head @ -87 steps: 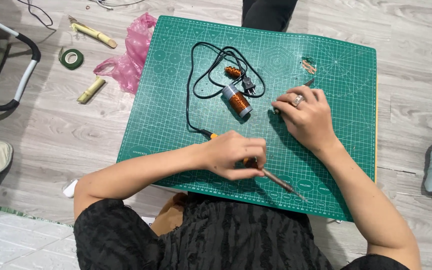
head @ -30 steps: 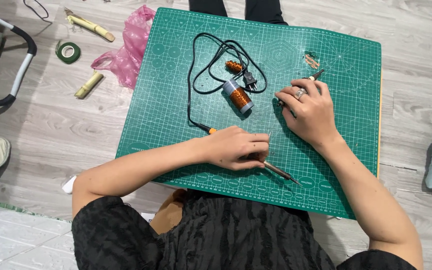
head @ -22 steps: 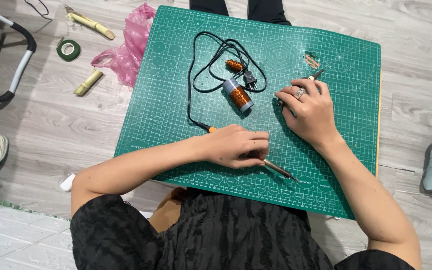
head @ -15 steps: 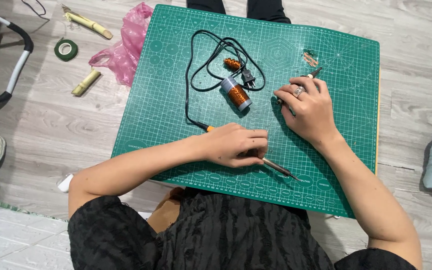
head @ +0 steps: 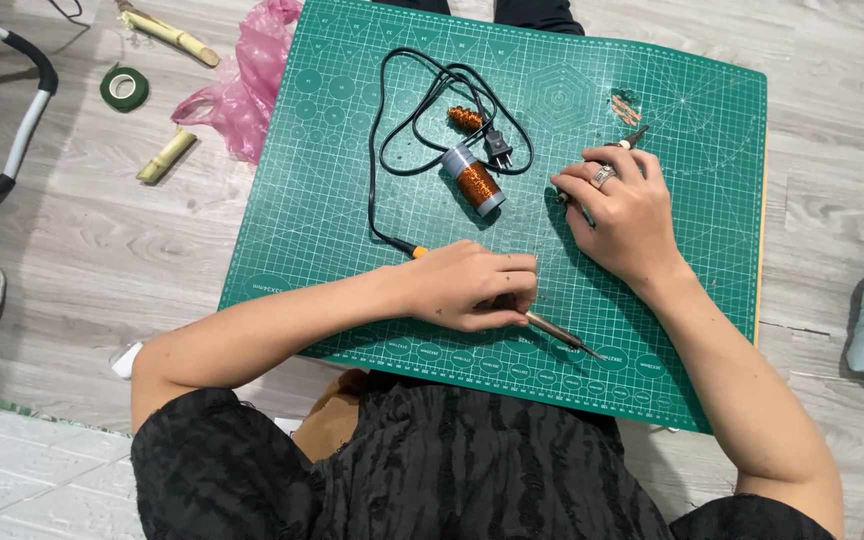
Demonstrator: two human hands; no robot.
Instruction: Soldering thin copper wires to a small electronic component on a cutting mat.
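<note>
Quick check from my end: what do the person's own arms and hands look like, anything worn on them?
Both forearms are bare from the elbow down. The sleeves end near the elbows and belong to a black top of crinkled, textured fabric. The left hand has no glove and no ring that I can see. The right hand is also ungloved and wears a silver-coloured ring on one finger. No watch or bracelet shows on either wrist.

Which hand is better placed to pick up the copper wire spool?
Right, probably. The right hand lies just beside the copper wire spool with only a small tool under its fingers, while the left hand is wrapped around the soldering iron.
</note>
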